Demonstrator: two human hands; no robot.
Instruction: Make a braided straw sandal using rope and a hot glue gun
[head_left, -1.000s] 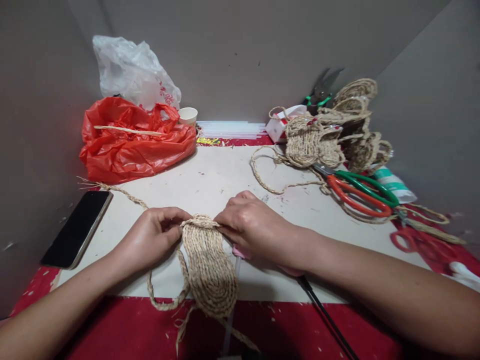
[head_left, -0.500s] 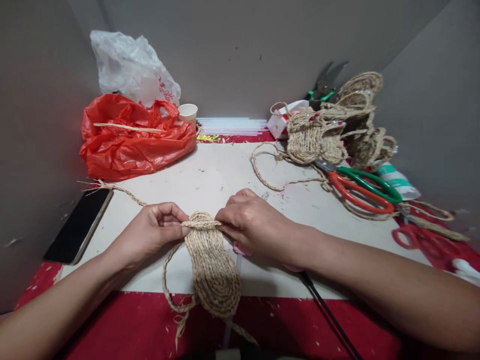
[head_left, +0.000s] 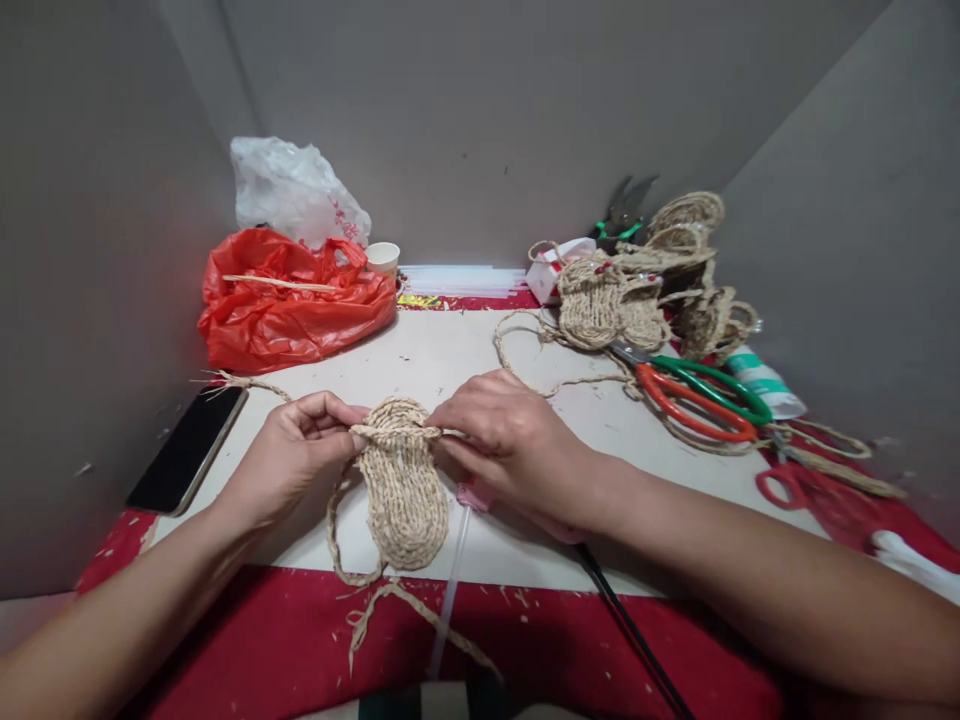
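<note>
Left fingers [head_left: 339,409] pinched nearly together on braided cord [head_left: 395,433] | right fingers [head_left: 459,412] likewise | cord crosses woven piece [head_left: 406,505]

From the person's head, the one camera looked forward and down, close over the table [head_left: 277,640], toward a grey wall [head_left: 405,110].

Dim, flat light leaves the walls [head_left: 390,110] dull; the pale sheet [head_left: 457,345] is brightest. Highlights glint on the red bag [head_left: 300,335] (plastic gloss, mostly), soft shadow pools below the right hand [head_left: 517,445], and edge distortion stretches the forearms [head_left: 720,535]. The red scissors [head_left: 817,495] look smeared.
</note>
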